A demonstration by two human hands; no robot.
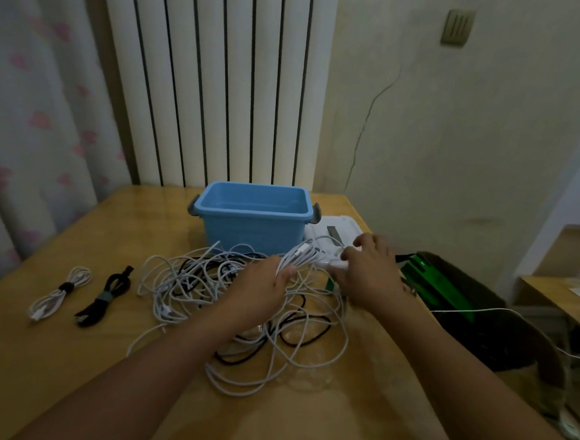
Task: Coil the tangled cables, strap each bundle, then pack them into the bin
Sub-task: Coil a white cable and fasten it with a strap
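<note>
Glossy tan wooden worktop (66,358) carries: open light-blue plastic bin (254,217) at back, tangled white and black cable pile (241,305) centre, strapped white cable bundle (60,293) and strapped black cable bundle (104,296) left, white flat lid (336,228) right of bin.

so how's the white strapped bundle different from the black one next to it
The white bundle is pale with a dark strap round its middle; the black bundle is dark with a grey-green strap. The white one lies further left, nearer the table edge; the black one lies closer to the tangled pile. Both are coiled, strapped, lying flat on the table, and not yet in the blue bin.
</note>
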